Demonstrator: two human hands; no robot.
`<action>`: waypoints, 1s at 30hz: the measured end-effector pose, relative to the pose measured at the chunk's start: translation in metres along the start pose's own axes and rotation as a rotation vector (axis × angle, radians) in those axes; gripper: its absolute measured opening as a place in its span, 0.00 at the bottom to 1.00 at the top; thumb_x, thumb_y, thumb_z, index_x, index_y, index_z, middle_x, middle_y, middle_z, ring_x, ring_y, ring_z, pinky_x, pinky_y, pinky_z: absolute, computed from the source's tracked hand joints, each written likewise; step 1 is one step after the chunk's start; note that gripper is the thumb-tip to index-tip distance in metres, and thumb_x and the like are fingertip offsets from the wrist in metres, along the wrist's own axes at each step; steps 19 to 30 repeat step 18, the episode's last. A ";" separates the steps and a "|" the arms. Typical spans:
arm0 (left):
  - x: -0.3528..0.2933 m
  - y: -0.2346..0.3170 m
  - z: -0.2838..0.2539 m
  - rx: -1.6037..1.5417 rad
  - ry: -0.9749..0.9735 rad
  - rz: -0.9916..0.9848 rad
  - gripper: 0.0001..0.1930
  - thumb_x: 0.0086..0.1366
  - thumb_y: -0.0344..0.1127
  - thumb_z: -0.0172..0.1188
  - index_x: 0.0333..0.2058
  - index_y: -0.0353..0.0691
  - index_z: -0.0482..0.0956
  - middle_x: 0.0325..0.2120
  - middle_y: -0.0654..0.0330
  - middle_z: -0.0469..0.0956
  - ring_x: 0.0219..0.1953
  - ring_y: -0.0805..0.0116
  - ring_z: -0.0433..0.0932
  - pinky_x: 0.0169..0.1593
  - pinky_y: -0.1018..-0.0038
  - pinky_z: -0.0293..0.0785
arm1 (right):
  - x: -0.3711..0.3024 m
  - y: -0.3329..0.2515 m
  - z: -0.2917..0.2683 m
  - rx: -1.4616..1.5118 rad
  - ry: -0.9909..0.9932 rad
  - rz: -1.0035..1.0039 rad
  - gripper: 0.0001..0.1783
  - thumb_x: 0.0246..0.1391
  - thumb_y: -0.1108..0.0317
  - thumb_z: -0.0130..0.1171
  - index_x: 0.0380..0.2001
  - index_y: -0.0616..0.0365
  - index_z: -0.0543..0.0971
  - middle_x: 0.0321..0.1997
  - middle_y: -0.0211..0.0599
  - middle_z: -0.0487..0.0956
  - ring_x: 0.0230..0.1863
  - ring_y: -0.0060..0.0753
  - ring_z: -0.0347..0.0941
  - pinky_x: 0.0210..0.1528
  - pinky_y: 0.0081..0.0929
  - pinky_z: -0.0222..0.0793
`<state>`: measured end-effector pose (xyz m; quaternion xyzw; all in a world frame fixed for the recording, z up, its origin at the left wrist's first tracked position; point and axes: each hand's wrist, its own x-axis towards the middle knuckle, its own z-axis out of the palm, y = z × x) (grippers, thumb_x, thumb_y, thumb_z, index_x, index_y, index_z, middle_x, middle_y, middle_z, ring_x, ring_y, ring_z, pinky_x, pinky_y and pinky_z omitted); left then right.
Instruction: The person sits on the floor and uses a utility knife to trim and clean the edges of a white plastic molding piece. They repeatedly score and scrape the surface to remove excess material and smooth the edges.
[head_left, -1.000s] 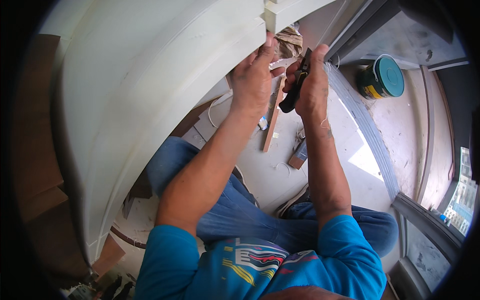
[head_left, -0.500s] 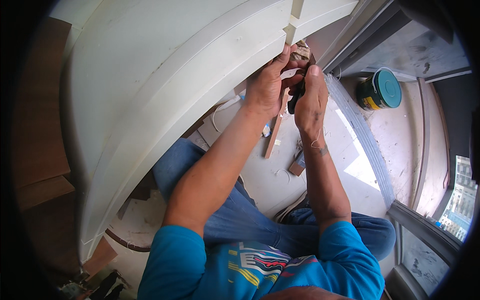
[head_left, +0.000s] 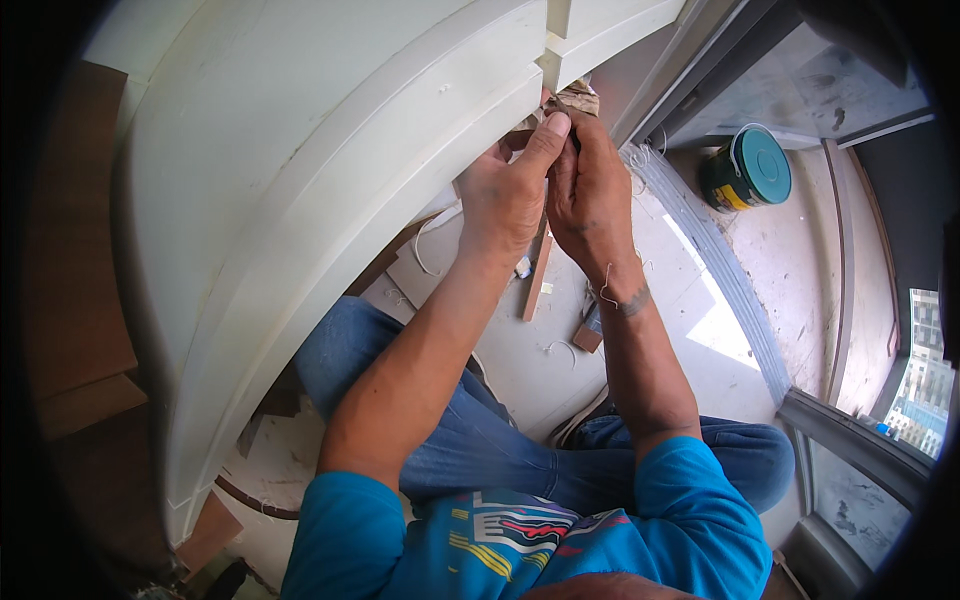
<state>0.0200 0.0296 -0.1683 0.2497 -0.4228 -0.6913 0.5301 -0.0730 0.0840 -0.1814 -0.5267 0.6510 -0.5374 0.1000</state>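
Both hands meet just below the notched edge of a large white panel (head_left: 400, 135). My left hand (head_left: 508, 185) is closed, its thumb raised against the fingers of my right hand. Curled inward beside it, my right hand (head_left: 593, 190) is closed around a small dark tool (head_left: 561, 104). Only a bit of that tool shows at the fingertips; the hands hide the rest. What my left fingers pinch is hidden as well. Right behind the fingertips lies a crumpled brownish piece (head_left: 580, 97). Under the hands a narrow brown wood strip (head_left: 537, 280) lies on the floor.
A green lidded bucket (head_left: 765, 165) stands to the right, beyond a grey metal door track (head_left: 705, 250). A small brown block (head_left: 588, 335) and string scraps lie on the pale floor. My crossed legs in jeans (head_left: 500, 450) are below. Brown boards (head_left: 85, 250) stand at left.
The hands have come together and shifted slightly left. My right hand has turned inward, so the tool's black handle, visible before, is now hidden. The whole view has shifted slightly.
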 end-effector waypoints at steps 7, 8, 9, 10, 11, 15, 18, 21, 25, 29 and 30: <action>0.001 -0.003 0.004 0.068 -0.007 0.062 0.23 0.68 0.31 0.79 0.57 0.35 0.81 0.49 0.58 0.84 0.51 0.68 0.83 0.56 0.70 0.82 | 0.004 0.000 -0.007 -0.018 0.008 -0.038 0.15 0.73 0.71 0.59 0.59 0.61 0.78 0.52 0.58 0.83 0.52 0.66 0.81 0.53 0.53 0.79; 0.000 -0.003 0.005 0.066 0.001 0.061 0.23 0.68 0.31 0.80 0.57 0.35 0.81 0.49 0.58 0.84 0.50 0.68 0.83 0.56 0.70 0.82 | 0.004 -0.001 -0.008 -0.020 0.003 -0.033 0.15 0.73 0.70 0.59 0.59 0.61 0.78 0.52 0.58 0.83 0.52 0.66 0.81 0.53 0.53 0.79; 0.000 -0.002 0.005 0.070 -0.001 0.055 0.23 0.68 0.31 0.80 0.57 0.35 0.81 0.49 0.58 0.83 0.50 0.68 0.83 0.56 0.70 0.82 | 0.004 0.000 -0.009 -0.029 0.000 -0.033 0.15 0.73 0.70 0.59 0.59 0.60 0.78 0.52 0.58 0.83 0.52 0.66 0.81 0.53 0.53 0.79; 0.000 -0.002 0.005 0.074 -0.002 0.048 0.23 0.68 0.31 0.80 0.57 0.34 0.80 0.49 0.57 0.83 0.50 0.67 0.83 0.56 0.70 0.82 | 0.005 0.000 -0.010 -0.038 -0.003 -0.033 0.15 0.73 0.70 0.59 0.59 0.60 0.79 0.51 0.58 0.84 0.51 0.66 0.81 0.52 0.53 0.79; 0.000 -0.002 0.005 0.078 -0.003 0.041 0.23 0.68 0.31 0.80 0.57 0.34 0.80 0.49 0.57 0.83 0.50 0.67 0.83 0.55 0.70 0.82 | 0.005 0.001 -0.010 -0.048 -0.007 -0.033 0.15 0.73 0.70 0.59 0.58 0.60 0.79 0.51 0.57 0.84 0.51 0.66 0.82 0.52 0.53 0.79; 0.002 -0.006 0.002 0.069 -0.007 0.054 0.23 0.68 0.30 0.79 0.57 0.34 0.80 0.50 0.57 0.83 0.50 0.67 0.82 0.55 0.71 0.82 | 0.008 0.009 -0.011 -0.074 0.006 -0.075 0.14 0.74 0.69 0.59 0.58 0.58 0.80 0.50 0.57 0.85 0.49 0.66 0.83 0.51 0.52 0.80; 0.002 -0.007 0.002 0.080 -0.013 0.057 0.23 0.68 0.29 0.78 0.58 0.34 0.80 0.51 0.56 0.82 0.50 0.67 0.82 0.55 0.71 0.82 | 0.014 0.017 -0.016 -0.067 -0.022 -0.101 0.14 0.76 0.69 0.58 0.59 0.58 0.81 0.49 0.58 0.86 0.49 0.65 0.84 0.51 0.48 0.80; 0.002 -0.007 0.002 0.080 -0.013 0.057 0.23 0.68 0.29 0.78 0.58 0.34 0.80 0.51 0.56 0.82 0.50 0.67 0.82 0.55 0.71 0.82 | 0.014 0.017 -0.016 -0.067 -0.022 -0.101 0.14 0.76 0.69 0.58 0.59 0.58 0.81 0.49 0.58 0.86 0.49 0.65 0.84 0.51 0.48 0.80; 0.002 -0.007 0.002 0.080 -0.013 0.057 0.23 0.68 0.29 0.78 0.58 0.34 0.80 0.51 0.56 0.82 0.50 0.67 0.82 0.55 0.71 0.82 | 0.014 0.017 -0.016 -0.067 -0.022 -0.101 0.14 0.76 0.69 0.58 0.59 0.58 0.81 0.49 0.58 0.86 0.49 0.65 0.84 0.51 0.48 0.80; 0.002 -0.007 0.002 0.080 -0.013 0.057 0.23 0.68 0.29 0.78 0.58 0.34 0.80 0.51 0.56 0.82 0.50 0.67 0.82 0.55 0.71 0.82 | 0.014 0.017 -0.016 -0.067 -0.022 -0.101 0.14 0.76 0.69 0.58 0.59 0.58 0.81 0.49 0.58 0.86 0.49 0.65 0.84 0.51 0.48 0.80; 0.002 -0.007 0.002 0.080 -0.013 0.057 0.23 0.68 0.29 0.78 0.58 0.34 0.80 0.51 0.56 0.82 0.50 0.67 0.82 0.55 0.71 0.82 | 0.014 0.017 -0.016 -0.067 -0.022 -0.101 0.14 0.76 0.69 0.58 0.59 0.58 0.81 0.49 0.58 0.86 0.49 0.65 0.84 0.51 0.48 0.80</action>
